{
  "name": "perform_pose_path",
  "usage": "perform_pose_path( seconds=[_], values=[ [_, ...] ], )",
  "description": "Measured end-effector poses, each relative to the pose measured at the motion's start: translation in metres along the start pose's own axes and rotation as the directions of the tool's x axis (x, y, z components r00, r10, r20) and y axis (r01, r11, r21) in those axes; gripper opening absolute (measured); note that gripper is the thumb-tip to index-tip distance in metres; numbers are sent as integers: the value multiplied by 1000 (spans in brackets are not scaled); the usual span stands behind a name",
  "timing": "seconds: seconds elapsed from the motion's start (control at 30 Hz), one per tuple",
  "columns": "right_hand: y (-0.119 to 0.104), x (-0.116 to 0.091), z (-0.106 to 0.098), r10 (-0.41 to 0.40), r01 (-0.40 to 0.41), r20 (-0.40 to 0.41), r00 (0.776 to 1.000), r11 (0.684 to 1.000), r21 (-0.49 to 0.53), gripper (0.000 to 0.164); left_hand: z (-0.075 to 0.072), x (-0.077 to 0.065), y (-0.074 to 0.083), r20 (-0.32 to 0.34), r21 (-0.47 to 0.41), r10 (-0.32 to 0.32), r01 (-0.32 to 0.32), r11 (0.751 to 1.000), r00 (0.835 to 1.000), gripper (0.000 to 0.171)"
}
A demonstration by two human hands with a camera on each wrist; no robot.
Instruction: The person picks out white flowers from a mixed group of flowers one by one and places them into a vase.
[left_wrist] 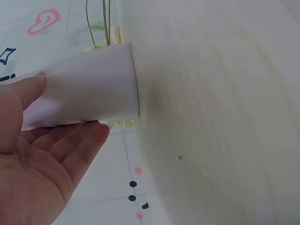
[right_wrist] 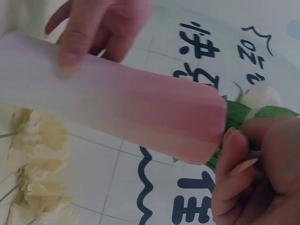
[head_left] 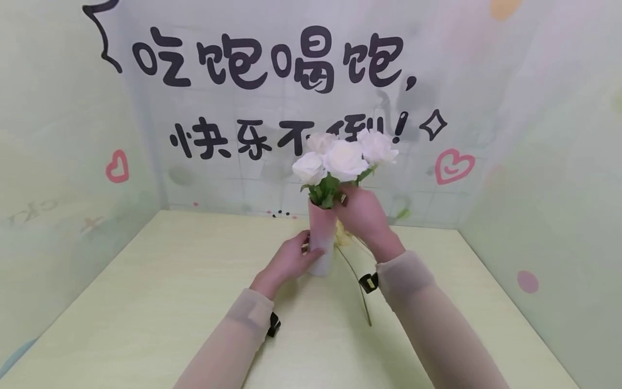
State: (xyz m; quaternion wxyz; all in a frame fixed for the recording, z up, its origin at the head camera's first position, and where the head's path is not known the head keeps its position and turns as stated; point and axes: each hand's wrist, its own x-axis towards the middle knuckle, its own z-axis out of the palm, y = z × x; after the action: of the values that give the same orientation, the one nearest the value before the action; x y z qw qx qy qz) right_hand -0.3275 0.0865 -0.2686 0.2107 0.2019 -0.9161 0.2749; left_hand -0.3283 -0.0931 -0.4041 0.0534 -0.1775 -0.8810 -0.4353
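A tall vase (head_left: 322, 229), pink at the top and fading to white, stands upright on the table. My left hand (head_left: 286, 259) holds it around the lower half, thumb in front and fingers behind, as the left wrist view also shows. Several white roses (head_left: 345, 160) with green leaves (head_left: 324, 190) rise from its mouth. Right at the rim, my right hand (head_left: 362, 216) has its fingers curled and pinches a white rose by its stem among the leaves. The pinched part of the stem is hidden by the fingers.
Behind the vase, pale yellow flowers (right_wrist: 40, 173) lie on the table (head_left: 146, 302), one long thin stem (head_left: 362, 292) reaching toward me. A printed backdrop (head_left: 272, 102) with black lettering closes off the back, and pale walls (head_left: 549, 216) stand at both sides.
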Motion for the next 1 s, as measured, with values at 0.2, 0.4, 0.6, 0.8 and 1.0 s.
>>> perform_pose_path(
  seconds=[0.2, 0.4, 0.6, 0.8, 1.0],
  values=[
    [6, -4, 11, 37, -37, 33, 999, 999, 11, 18, 1, -2, -1, 5, -23, -1, 1, 1000, 1000, 57],
    [8, -9, 8, 37, -38, 21, 999, 998, 45, 30, -2, -3, 1, -3, -23, -4, 4, 1000, 1000, 56],
    [12, -18, 5, 11, -11, -16, 1000, 998, 56, 28, 0, 0, -2, 6, -23, 4, -4, 1000, 1000, 57],
    [16, -26, 5, 15, -13, -32, 999, 998, 62, 28, 0, -1, -3, 17, -18, -16, 16, 1000, 1000, 58],
    [20, -33, 9, 37, -37, 0, 999, 997, 62, 31, -2, -5, -8, 12, -17, -41, 41, 999, 999, 59]
  ],
)
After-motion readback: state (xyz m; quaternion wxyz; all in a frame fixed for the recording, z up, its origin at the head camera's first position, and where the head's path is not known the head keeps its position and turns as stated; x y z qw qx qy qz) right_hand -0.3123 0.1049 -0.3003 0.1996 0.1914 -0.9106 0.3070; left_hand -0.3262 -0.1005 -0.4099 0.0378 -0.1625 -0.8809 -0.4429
